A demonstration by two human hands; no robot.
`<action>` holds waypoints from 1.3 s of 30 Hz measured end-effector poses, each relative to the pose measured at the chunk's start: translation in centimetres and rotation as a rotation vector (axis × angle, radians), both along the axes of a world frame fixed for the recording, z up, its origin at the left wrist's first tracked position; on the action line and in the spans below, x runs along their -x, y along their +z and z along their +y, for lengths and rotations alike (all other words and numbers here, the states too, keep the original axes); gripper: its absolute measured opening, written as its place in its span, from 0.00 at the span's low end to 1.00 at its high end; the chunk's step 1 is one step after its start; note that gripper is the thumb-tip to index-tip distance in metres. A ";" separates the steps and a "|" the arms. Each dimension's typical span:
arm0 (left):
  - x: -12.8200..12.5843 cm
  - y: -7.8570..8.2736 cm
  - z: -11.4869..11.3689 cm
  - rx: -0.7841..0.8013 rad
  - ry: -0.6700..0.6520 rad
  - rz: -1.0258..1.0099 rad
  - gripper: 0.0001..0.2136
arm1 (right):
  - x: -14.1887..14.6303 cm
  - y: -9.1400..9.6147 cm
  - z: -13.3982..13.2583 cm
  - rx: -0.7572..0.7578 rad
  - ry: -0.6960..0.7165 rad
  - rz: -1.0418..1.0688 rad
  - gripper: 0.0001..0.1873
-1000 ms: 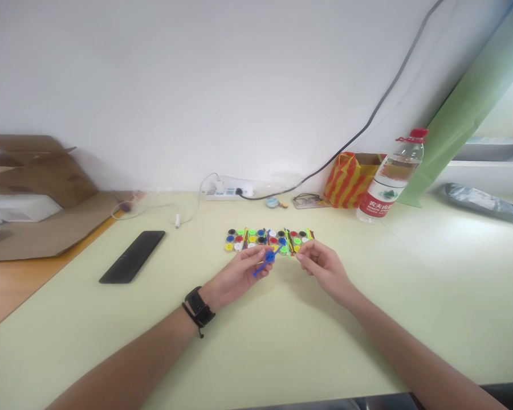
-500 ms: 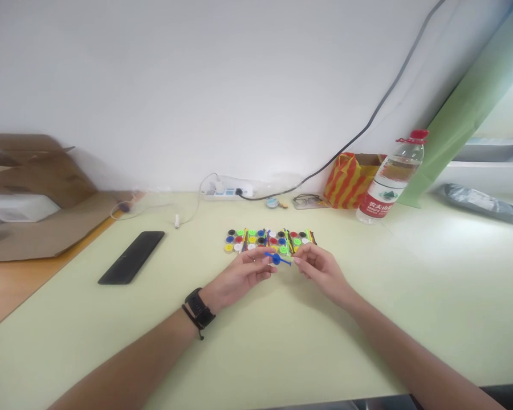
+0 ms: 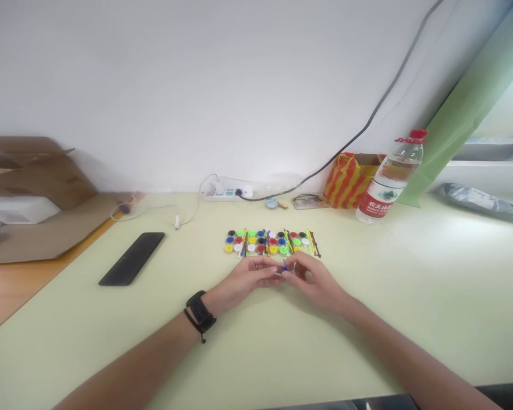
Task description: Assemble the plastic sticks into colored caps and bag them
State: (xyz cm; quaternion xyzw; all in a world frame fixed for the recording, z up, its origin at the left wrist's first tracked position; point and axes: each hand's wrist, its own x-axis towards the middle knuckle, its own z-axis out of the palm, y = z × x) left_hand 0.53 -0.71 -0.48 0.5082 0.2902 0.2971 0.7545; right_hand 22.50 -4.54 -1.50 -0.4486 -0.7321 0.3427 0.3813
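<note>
Over the table, just in front of the coloured discs, my left hand (image 3: 253, 274) and my right hand (image 3: 313, 277) meet with fingertips close together. Pinched between them is a small blue plastic piece (image 3: 284, 266), mostly hidden by the fingers; only a thin upright part shows. Beyond the hands, rows of round discs (image 3: 251, 240) in black, green, blue, red, yellow and white lie on the table. Bundles of thin coloured sticks (image 3: 313, 244) lie between the discs and at the right end. A black watch is on my left wrist.
On the pale green table (image 3: 222, 353) lies a black phone-like slab (image 3: 132, 259) at left. Behind are a power strip (image 3: 226, 191), a white cable plug (image 3: 176, 222), a striped bag (image 3: 346, 179) and a large water bottle (image 3: 387, 185). An opened cardboard box (image 3: 47, 228) stands far left.
My hands have come together and slightly lower. The blue piece, earlier showing a disc with a stick lying across, is now turned upright and mostly covered by fingers.
</note>
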 end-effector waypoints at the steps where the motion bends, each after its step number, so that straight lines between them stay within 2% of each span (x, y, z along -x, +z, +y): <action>1: -0.1 0.1 0.0 0.004 0.008 0.000 0.12 | 0.0 0.0 0.0 -0.011 -0.009 -0.010 0.09; 4: -0.2 0.3 -0.1 0.022 0.059 0.020 0.14 | -0.5 0.2 0.3 -0.026 -0.051 -0.019 0.10; 7: -0.2 0.2 0.0 0.044 0.078 0.048 0.14 | -1.9 0.5 1.1 -0.108 -0.195 0.022 0.13; 10: 0.0 0.0 0.1 0.050 0.060 0.067 0.13 | -4.5 1.0 2.4 -0.220 -0.419 0.023 0.18; 14: 0.1 -0.1 0.2 0.051 0.036 0.084 0.12 | -8.8 1.1 3.8 -0.402 -0.696 -0.103 0.21; 16: 0.1 0.0 0.1 0.050 0.033 0.090 0.13 | -10.7 1.0 4.3 -0.435 -0.755 -0.188 0.22; 19: 0.1 0.1 0.1 0.039 0.026 0.094 0.13 | -12.7 0.5 4.6 -0.400 -0.834 -0.267 0.23; 27: 0.0 0.4 0.0 0.028 0.017 0.115 0.14 | -14.2 -0.5 5.3 -0.325 -0.850 -0.414 0.18; 32: 0.0 0.3 -0.1 0.021 0.020 0.114 0.14 | -14.5 -2.2 5.7 -0.058 -0.702 -0.538 0.13; 34: 0.0 0.2 -0.1 0.019 0.020 0.112 0.14 | -14.7 -2.7 5.7 0.001 -0.684 -0.558 0.13; 39: 0.0 0.2 0.0 0.027 0.023 0.116 0.14 | -15.5 -3.1 5.7 -0.010 -0.663 -0.553 0.15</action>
